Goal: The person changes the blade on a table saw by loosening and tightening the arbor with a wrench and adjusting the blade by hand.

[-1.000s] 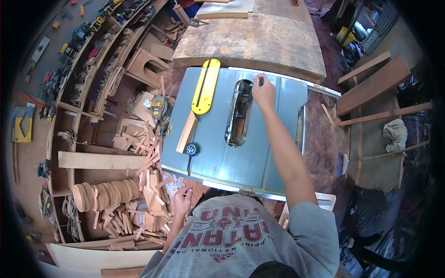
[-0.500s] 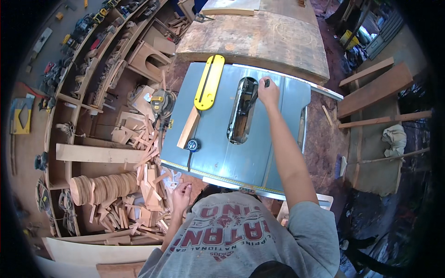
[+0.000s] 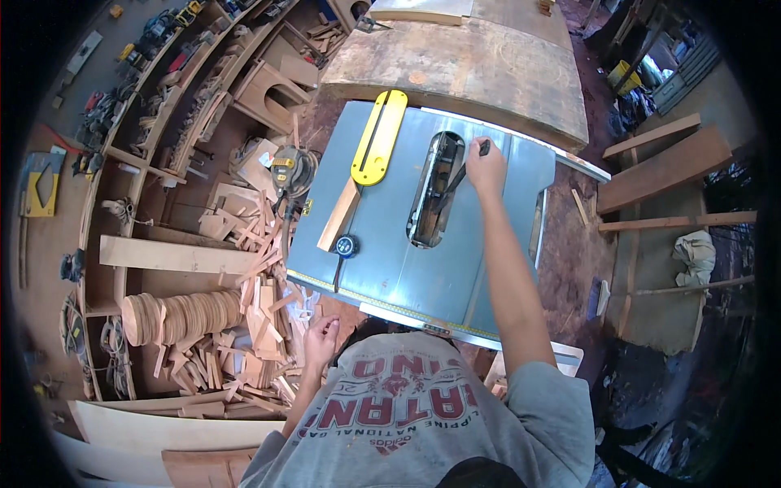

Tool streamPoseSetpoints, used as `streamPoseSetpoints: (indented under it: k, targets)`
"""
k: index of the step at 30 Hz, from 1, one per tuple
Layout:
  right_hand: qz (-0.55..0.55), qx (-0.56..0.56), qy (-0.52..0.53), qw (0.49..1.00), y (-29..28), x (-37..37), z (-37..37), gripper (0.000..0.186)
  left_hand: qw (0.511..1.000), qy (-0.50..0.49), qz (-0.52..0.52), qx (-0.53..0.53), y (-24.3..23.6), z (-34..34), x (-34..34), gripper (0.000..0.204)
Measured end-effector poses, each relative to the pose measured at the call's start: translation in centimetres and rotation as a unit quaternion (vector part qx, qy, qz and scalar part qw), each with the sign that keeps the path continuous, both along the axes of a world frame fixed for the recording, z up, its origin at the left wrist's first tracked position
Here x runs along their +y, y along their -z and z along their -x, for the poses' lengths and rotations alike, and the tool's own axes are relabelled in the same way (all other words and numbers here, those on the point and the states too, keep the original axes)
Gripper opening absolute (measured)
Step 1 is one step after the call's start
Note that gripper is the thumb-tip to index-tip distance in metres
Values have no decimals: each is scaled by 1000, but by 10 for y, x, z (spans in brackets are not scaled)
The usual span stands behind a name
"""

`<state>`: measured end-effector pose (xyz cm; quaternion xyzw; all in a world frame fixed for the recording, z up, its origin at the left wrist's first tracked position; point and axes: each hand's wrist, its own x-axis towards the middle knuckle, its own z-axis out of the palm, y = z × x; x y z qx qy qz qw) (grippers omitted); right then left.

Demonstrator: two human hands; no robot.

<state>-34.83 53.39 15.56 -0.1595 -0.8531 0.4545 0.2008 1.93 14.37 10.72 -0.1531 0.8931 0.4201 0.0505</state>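
Shelves loaded with tools and wood pieces stood far to the left of both hands. Nearer to the left grip, but also on its left, lay a row of round wooden discs, and between them and this grip was a heap of wood offcuts. Farther forward from it, a black-and-yellow power tool rested beside the saw table.

The left hand was just off the near edge of the grey saw table, its fingers bent inward; I could not tell whether they pinched anything. Ahead of that hand, on the table, were a wood strip, a round blue-and-black tape measure near its lower end, and a yellow slotted plate at its upper end.

To the left of the right grip opened a long slot. The right hand was closed firmly around a black tool, which slanted down leftward to the slot. Beyond this grip stood a wooden workbench; well to its right leaned brown boards.
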Motion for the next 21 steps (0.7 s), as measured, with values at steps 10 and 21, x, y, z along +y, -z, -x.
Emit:
streamPoseSetpoints:
  k: [10,21]
  targets:
    - [44,8,0,999,-7,-2,-72,23,1000,11,4,-12,4,8,7,25]
    - [110,25,62,992,2,42,-115,25,998,34,-28,39,6,22,3,23]
